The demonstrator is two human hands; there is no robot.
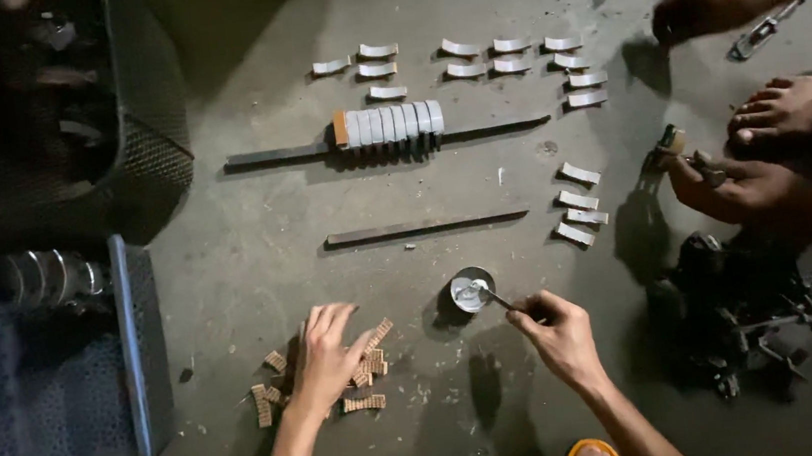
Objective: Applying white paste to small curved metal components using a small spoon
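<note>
Head view: at the far left a dark mesh basket [150, 134] and a blue-rimmed mesh crate [134, 367] are seen on the grey, gritty concrete floor [247, 245], with shiny metal rings [54, 275] lying between them. The left hand [324, 357] is spread flat, fingers apart, upon a loose heap of small tan ribbed blocks [366, 373]; nothing is pinched in its grip. Beyond it two flat dark steel bars are laid: the farther bar [278, 155] carries a tight row of pale curved pieces [390, 122] capped at its left end by a tan one, while the nearer bar [426, 227] lies bare. Loose curved pale shells [507, 44] are scattered in small groups behind the row, and four more [576, 202] are set to the right of the nearer bar. A small round metal tin [471, 291] of whitish paste stands near the right hand [563, 337], whose grip is closed on a thin metal stick [496, 297] with its tip in the tin. At the far right another person's hands [734, 188] and a bare foot [795, 107] are seen beside a pile of black metal parts [737, 314].
</note>
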